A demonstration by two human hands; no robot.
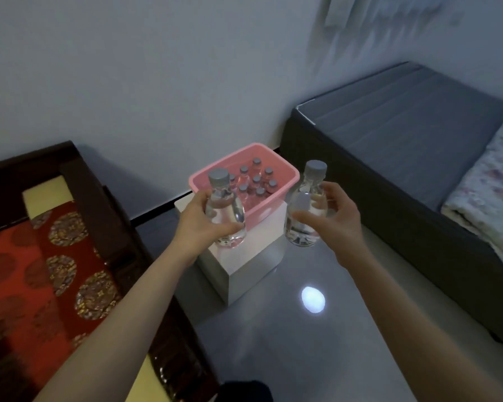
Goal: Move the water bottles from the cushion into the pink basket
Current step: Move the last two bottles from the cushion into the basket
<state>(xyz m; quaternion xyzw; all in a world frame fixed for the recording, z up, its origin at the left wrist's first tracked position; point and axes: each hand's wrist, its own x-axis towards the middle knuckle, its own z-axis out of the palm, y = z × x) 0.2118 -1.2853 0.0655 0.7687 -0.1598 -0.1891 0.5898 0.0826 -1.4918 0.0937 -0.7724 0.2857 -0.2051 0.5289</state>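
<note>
Red cushion (pixel 26 285) cut off at left edge

I have only the one head-worn wide-angle view, looking forward and steeply down from above my outstretched forearms, close to the left hand (pixel 199 220) at 11 o'clock and right hand (pixel 339 219) at 1 o'clock, with the pink basket (pixel 285 177) just beyond at 12.
</note>
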